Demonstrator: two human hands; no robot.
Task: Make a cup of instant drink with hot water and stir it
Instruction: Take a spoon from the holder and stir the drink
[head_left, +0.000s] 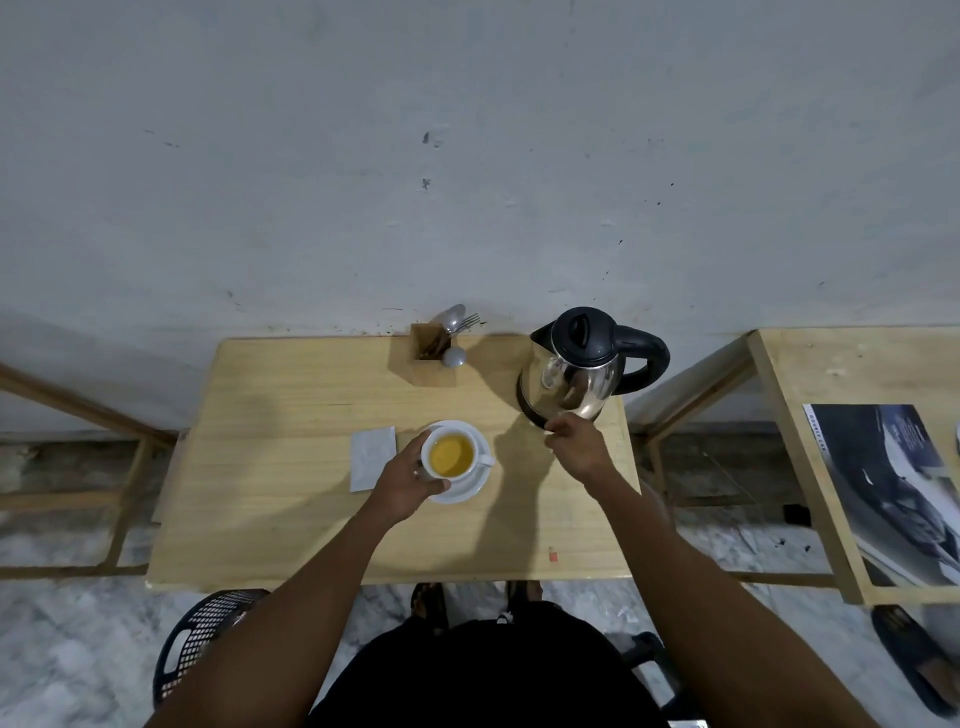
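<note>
Grey scuffed wall (467, 156); wooden table (291, 519); marble floor (67, 649).

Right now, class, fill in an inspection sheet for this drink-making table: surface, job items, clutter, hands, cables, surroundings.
Surface: wooden table, dry, no spills seen.
Job items: white cup of yellow drink on saucer; steel kettle upright; sachet left of the cup; cutlery holder with spoons.
Clutter: small red scrap.
Hands: left hand grips the cup; right hand closed beside the kettle's base.
Cables: nothing seen.
Surroundings: grey wall, second table, basket below.
</note>
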